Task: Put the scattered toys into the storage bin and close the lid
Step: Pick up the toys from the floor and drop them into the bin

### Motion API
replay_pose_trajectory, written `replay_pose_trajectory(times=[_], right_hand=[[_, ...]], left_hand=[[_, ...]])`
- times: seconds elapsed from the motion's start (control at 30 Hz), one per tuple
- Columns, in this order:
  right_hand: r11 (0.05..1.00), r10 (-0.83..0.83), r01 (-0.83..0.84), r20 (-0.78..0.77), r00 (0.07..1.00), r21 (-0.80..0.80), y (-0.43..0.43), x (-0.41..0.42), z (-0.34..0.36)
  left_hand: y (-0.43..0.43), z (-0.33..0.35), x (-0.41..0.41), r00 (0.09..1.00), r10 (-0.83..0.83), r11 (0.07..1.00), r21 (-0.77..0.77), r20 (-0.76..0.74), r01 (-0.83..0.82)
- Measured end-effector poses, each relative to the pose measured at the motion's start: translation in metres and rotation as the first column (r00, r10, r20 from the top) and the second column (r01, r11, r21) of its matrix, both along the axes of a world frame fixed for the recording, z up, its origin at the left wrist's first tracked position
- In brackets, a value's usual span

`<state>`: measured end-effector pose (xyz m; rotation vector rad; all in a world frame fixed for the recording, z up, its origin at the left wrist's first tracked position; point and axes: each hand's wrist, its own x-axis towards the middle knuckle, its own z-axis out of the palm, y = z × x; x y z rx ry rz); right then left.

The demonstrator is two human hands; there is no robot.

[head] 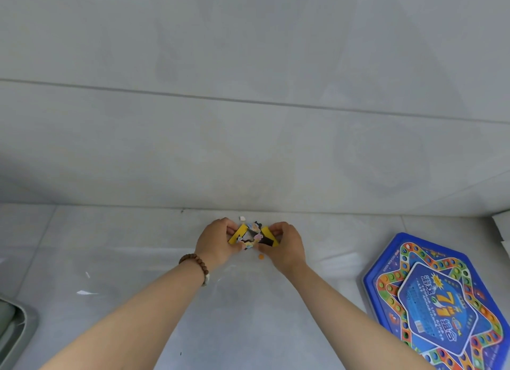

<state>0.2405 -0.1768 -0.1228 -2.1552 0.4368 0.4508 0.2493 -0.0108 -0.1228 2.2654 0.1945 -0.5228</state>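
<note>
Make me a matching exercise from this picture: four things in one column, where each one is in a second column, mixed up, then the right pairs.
Things:
1 bead bracelet
2 blue game board
3 orange disc
4 white scrap

Places:
A on the floor, far right
B at the foot of the wall
C on the left wrist
D between left hand and right hand, just nearer than the toy pieces

Pairs: 1-C, 2-A, 3-D, 4-B

Brown bead bracelet (pixel 194 262), bare forearms (pixel 345 295)
</note>
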Motion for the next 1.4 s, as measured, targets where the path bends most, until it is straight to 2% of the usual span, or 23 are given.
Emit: replay_pose_trajectory(times=[0.23,0.4,0.7,0.8,0.9,1.0,1.13,1.27,1.4], right_hand=[[0.977,-0.078,0.077,0.001,0.997,0.200,0.000,-0.009,0.003],[0.979,-0.041,0.039,0.004,0.999,0.200,0.003,-0.009,0.001],[0.966,-0.074,0.086,-0.057,0.996,0.244,-0.002,-0.005,0.005],[0.930,-0.100,0.127,-0.094,0.991,0.345,-0.003,-0.005,0.011],[0.879,-0.047,0.094,-0.113,0.993,0.466,-0.002,-0.005,0.021],[0.876,-0.053,0.115,-0.144,0.988,0.468,0.000,-0.005,0.026],[0.838,-0.051,0.148,-0.195,0.979,0.526,0.005,-0.004,0.032],[0.815,0.012,0.087,-0.167,0.986,0.573,0.014,-0.002,0.057],[0.801,0.074,0.003,-0.104,0.992,0.599,0.040,-0.008,0.098]], left_hand=[[0.003,0.001,-0.005,1.000,0.014,0.996,-0.092,0.001,-0.014],[0.000,0.001,-0.009,0.993,-0.108,0.994,-0.029,0.044,0.110],[0.002,0.003,-0.005,0.996,-0.090,0.990,-0.113,0.003,0.090],[0.003,0.002,-0.003,0.995,-0.097,0.986,-0.143,-0.039,0.090],[0.005,0.004,-0.001,0.985,-0.145,0.964,-0.238,-0.097,0.118],[0.006,0.007,-0.003,0.981,-0.096,0.939,-0.343,-0.168,0.034],[0.012,0.021,-0.001,0.966,-0.079,0.932,-0.362,-0.247,-0.017],[0.027,0.052,0.003,0.953,-0.078,0.933,-0.358,-0.294,-0.034],[0.054,0.099,-0.010,0.956,-0.019,0.899,-0.423,-0.293,-0.112]])
